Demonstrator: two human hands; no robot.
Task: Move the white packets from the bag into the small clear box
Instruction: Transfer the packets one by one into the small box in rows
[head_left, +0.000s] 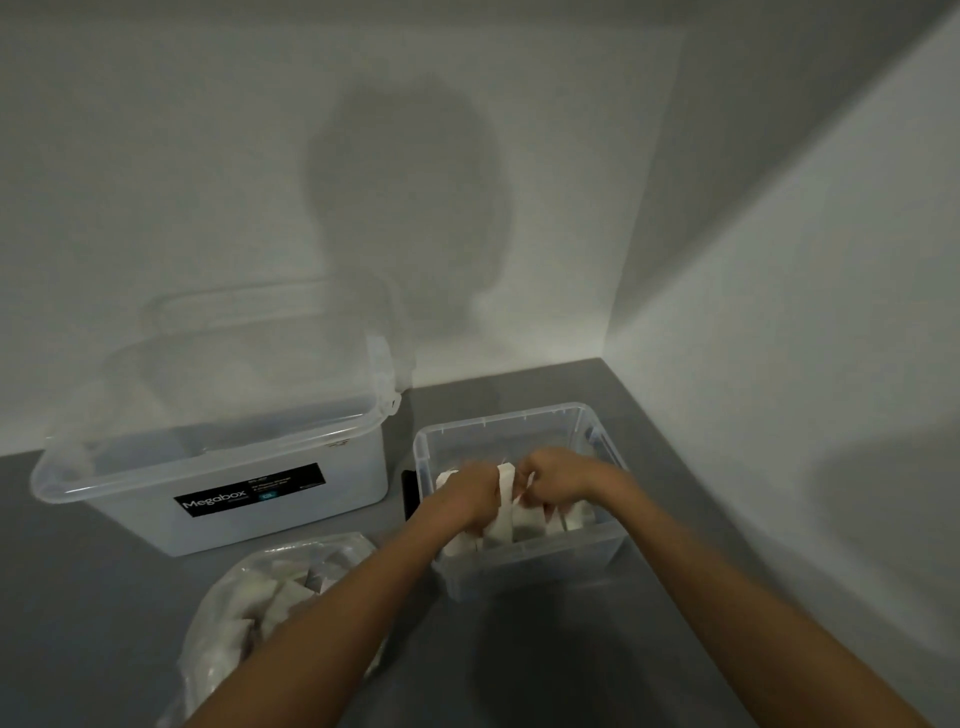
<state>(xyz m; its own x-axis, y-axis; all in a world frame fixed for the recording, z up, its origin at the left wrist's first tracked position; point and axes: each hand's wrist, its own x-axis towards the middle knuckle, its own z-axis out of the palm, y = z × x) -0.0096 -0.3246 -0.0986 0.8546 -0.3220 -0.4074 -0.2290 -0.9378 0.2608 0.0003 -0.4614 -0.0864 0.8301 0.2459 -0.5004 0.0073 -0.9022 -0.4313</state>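
Note:
The small clear box (524, 422) stands on the grey surface near the corner and holds several white packets (524, 519) standing on edge. Both my hands are inside it. My left hand (467, 493) grips white packets at the box's left side. My right hand (553, 475) has its fingers curled around packets in the middle. One packet (505, 486) sticks up between the two hands. The clear plastic bag (244, 603) lies at the lower left, with several white packets showing through it. My left forearm crosses over the bag's right edge.
A large clear lidded box (218, 467) with a black "Megabox" label stands at the left against the wall. A dark flat object (410, 493) sits between the two boxes. White walls meet in a corner behind and to the right.

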